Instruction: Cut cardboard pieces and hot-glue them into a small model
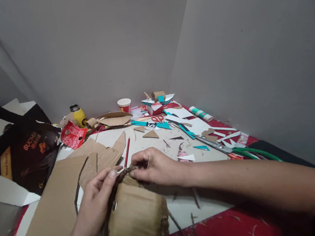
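The cardboard model (137, 217) at the near edge of the tabletop (180, 205), about 6 o'clock, looks well advanced: its brown corrugated walls are already curved and joined into a rounded body, and what seems left is the top rim, where a dark twig-like strip (125, 171) is being fitted. The left hand (97, 199) pinches that strip at the rim with thumb and forefinger; the right hand (154, 167), reaching in from 3 o'clock, grips its other end against the upper edge. The model's surface is ribbed, creased and rough-edged. Flat cardboard sheets (59, 203) lie at 9 o'clock, a red pencil (126, 152) just beyond the hands, scissors (228, 149) toward 2 o'clock.
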The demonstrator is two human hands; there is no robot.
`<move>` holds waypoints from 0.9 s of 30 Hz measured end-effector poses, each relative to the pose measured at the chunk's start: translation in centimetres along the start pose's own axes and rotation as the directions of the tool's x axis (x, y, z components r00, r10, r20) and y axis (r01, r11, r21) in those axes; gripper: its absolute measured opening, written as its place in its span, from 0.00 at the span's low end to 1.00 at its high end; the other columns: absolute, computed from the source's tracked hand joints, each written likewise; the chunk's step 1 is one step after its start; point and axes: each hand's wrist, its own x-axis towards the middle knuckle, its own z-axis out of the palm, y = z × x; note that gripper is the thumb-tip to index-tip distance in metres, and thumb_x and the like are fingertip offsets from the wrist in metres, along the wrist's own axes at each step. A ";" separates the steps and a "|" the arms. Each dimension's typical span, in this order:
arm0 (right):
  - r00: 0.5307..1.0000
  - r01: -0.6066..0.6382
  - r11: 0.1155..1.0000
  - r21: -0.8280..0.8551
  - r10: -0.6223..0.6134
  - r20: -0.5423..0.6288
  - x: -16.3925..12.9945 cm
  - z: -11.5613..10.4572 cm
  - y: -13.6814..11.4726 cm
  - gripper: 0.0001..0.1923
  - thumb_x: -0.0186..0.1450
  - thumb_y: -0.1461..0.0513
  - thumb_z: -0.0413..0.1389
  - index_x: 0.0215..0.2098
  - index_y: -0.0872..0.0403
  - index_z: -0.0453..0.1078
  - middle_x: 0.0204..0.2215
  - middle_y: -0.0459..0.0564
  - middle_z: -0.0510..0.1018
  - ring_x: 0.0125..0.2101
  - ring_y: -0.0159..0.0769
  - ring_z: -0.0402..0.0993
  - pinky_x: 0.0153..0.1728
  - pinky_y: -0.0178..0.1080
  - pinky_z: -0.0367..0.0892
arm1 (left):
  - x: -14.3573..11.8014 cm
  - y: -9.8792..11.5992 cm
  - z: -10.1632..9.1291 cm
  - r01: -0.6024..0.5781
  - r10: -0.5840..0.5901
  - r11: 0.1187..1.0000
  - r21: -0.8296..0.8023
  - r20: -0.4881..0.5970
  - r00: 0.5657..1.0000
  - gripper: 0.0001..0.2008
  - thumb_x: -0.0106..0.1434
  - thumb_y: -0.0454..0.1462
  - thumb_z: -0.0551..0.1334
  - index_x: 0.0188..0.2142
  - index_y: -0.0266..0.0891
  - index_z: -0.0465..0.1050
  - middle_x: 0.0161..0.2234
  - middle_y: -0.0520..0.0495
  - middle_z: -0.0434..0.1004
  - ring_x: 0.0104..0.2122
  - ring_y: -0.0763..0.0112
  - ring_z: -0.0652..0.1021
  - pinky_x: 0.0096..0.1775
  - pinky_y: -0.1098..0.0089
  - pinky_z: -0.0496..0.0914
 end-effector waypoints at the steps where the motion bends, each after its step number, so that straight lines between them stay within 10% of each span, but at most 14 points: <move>1: 0.998 -0.052 0.998 0.037 0.054 -0.036 0.4 -0.4 0.1 0.05 0.52 0.70 0.55 0.20 0.57 0.67 0.16 0.39 0.65 0.20 0.24 0.58 0.22 0.28 0.55 | 0.3 0.2 -0.2 0.026 -0.029 0.998 -0.051 -0.052 0.998 0.20 0.60 0.49 0.62 0.45 0.38 0.77 0.35 0.46 0.82 0.36 0.66 0.79 0.37 0.73 0.71; 6: 0.953 -0.189 0.975 0.121 0.212 -0.218 2.0 -3.2 1.9 0.06 0.52 0.66 0.55 0.19 0.55 0.62 0.14 0.37 0.63 0.16 0.24 0.60 0.18 0.28 0.55 | 1.3 1.0 -1.4 -0.100 0.030 0.976 -0.195 -0.332 0.943 0.16 0.61 0.45 0.61 0.42 0.36 0.76 0.40 0.45 0.82 0.38 0.68 0.80 0.34 0.74 0.73; 10: 0.918 -0.271 0.952 0.141 0.300 -0.260 2.1 -4.3 3.0 0.07 0.53 0.66 0.55 0.20 0.55 0.60 0.12 0.37 0.64 0.13 0.24 0.61 0.16 0.27 0.57 | -0.3 0.6 -1.4 -0.357 0.433 0.897 0.262 -0.353 0.829 0.10 0.62 0.40 0.61 0.43 0.43 0.74 0.41 0.50 0.81 0.39 0.68 0.80 0.42 0.68 0.75; 11: 0.914 -0.294 0.946 0.134 0.320 -0.250 1.9 -4.2 3.0 0.07 0.53 0.66 0.56 0.21 0.55 0.60 0.12 0.37 0.65 0.13 0.24 0.62 0.15 0.27 0.57 | -0.9 0.4 -1.2 -0.444 0.618 0.747 0.495 -0.269 0.739 0.08 0.62 0.37 0.60 0.41 0.44 0.74 0.40 0.50 0.81 0.39 0.68 0.79 0.45 0.68 0.73; 13: 0.908 -0.339 0.934 0.113 0.356 -0.220 1.4 -3.8 2.8 0.08 0.53 0.68 0.55 0.21 0.54 0.60 0.11 0.37 0.66 0.12 0.25 0.64 0.14 0.27 0.59 | -2.1 0.0 -0.5 -0.689 0.835 0.229 0.688 0.224 0.502 0.10 0.58 0.33 0.63 0.40 0.44 0.75 0.38 0.49 0.82 0.39 0.64 0.80 0.47 0.65 0.73; 16: 0.900 -0.389 0.917 0.086 0.398 -0.176 0.8 -2.9 2.3 0.10 0.54 0.71 0.54 0.22 0.54 0.58 0.09 0.36 0.66 0.11 0.26 0.65 0.12 0.26 0.60 | -3.3 -0.8 0.8 -0.730 0.676 -0.291 0.619 0.673 0.300 0.12 0.57 0.30 0.62 0.41 0.39 0.76 0.37 0.44 0.83 0.36 0.59 0.82 0.44 0.63 0.75; 20: 0.878 -0.443 0.891 0.101 0.454 -0.151 0.6 -2.4 2.5 0.11 0.56 0.72 0.53 0.22 0.53 0.57 0.08 0.37 0.66 0.11 0.26 0.65 0.12 0.26 0.63 | -4.1 -1.5 1.9 -0.673 0.563 -0.458 0.581 0.775 0.287 0.07 0.58 0.30 0.60 0.33 0.37 0.78 0.33 0.42 0.84 0.30 0.60 0.83 0.36 0.66 0.78; 27: 0.861 -0.467 0.878 0.108 0.479 -0.173 -1.0 -3.1 2.9 0.11 0.53 0.73 0.54 0.21 0.53 0.59 0.06 0.39 0.67 0.08 0.28 0.63 0.10 0.28 0.61 | -4.2 -1.0 3.0 -0.672 0.420 -0.568 0.475 0.870 0.259 0.20 0.61 0.25 0.48 0.49 0.25 0.72 0.49 0.32 0.77 0.48 0.54 0.77 0.48 0.63 0.73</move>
